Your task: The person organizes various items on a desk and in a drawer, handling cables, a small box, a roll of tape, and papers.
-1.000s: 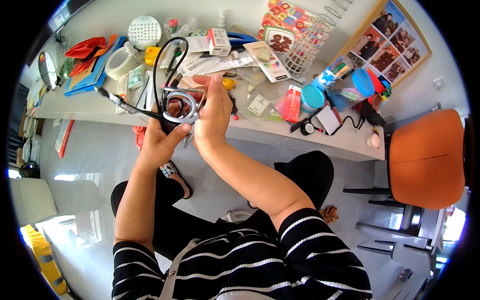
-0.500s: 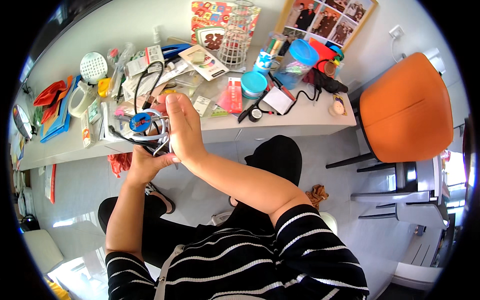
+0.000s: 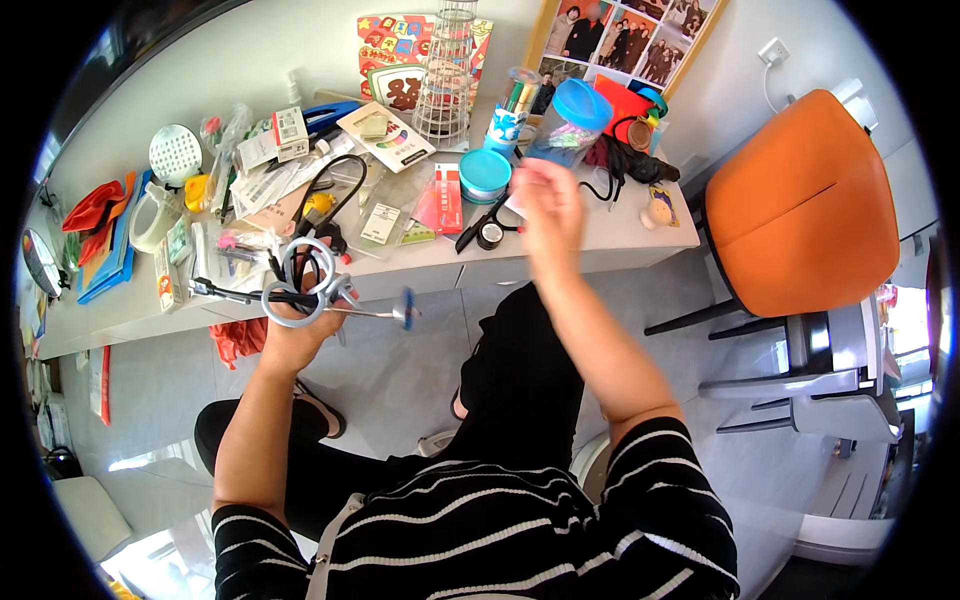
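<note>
My left hand (image 3: 300, 340) is closed around a bundle in front of the table's edge. In it are scissors with pale grey loop handles (image 3: 292, 300), black cables (image 3: 255, 294), and a thin metal rod ending in a blue disc (image 3: 406, 309) that sticks out to the right. A black cable loop (image 3: 335, 180) rises above this hand. Stretched over the table's right part, my right hand (image 3: 552, 215) is blurred and covers most of a white card (image 3: 516, 204). Its fingertips cannot be made out clearly. A black strap with a round piece (image 3: 489, 235) lies just left of it.
The long white table (image 3: 420, 268) is crowded with packets, papers and boxes. Beyond my right hand stand a turquoise-lidded tub (image 3: 485, 174), a blue-lidded jar (image 3: 578, 115) and a pen holder (image 3: 510, 115). A wire tower (image 3: 442, 95) stands at the back. An orange chair (image 3: 805, 190) is at the right.
My right hand has left the bundle and moved right to the white card. My left hand keeps the bundle, now turned so the blue disc points right. The view has shifted slightly.
</note>
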`<state>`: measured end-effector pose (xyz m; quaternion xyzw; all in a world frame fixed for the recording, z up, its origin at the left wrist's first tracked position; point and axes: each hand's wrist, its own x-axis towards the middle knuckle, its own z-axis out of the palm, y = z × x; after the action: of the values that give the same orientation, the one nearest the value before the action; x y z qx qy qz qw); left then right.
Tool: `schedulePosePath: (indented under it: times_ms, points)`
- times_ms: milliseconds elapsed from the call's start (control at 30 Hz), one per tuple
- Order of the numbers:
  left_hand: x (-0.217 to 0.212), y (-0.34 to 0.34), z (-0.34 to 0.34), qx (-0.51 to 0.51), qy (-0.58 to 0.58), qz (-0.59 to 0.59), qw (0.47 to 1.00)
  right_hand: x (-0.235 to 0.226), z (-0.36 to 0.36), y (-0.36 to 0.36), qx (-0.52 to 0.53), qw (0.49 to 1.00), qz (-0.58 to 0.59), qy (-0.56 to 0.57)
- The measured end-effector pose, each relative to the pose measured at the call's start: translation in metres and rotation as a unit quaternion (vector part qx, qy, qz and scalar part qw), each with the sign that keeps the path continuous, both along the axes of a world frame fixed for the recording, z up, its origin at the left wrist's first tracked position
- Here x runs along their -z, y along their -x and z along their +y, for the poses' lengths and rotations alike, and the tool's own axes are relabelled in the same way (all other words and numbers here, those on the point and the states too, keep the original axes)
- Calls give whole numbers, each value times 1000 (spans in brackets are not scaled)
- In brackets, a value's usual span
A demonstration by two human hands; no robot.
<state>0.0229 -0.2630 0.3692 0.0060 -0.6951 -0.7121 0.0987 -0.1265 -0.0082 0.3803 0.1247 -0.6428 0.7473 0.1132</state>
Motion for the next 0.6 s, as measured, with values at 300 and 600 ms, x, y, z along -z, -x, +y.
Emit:
schedulePosePath:
  times_ms: [300, 600]
  points:
    - [1, 6, 1, -55, -113, -8, 992, 43, 7, -84, -290, 921, -138, -220]
    - [12, -7, -9, 53, -75, 16, 996, 16, -100, -108, -272, 936, -221, 19]
